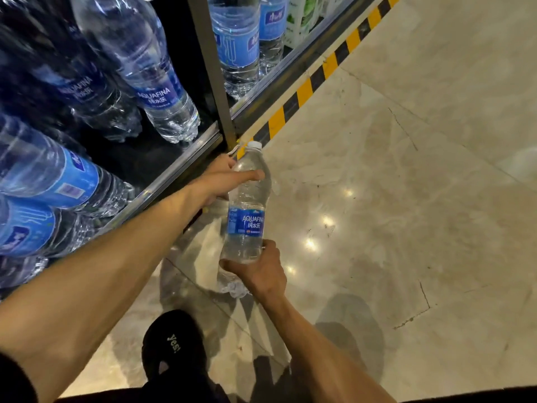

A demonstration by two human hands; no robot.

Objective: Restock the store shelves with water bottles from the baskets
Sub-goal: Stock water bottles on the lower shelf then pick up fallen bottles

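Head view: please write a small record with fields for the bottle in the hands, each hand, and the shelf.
held item: Aquafina bottle, blue label, white cap on
upper grip: left hand, wrapped round the upper part
lower grip: right hand, fingers round the base
position: above the floor, beside the shelf edge
shelf stock: shelf bottles, several, with blue labels
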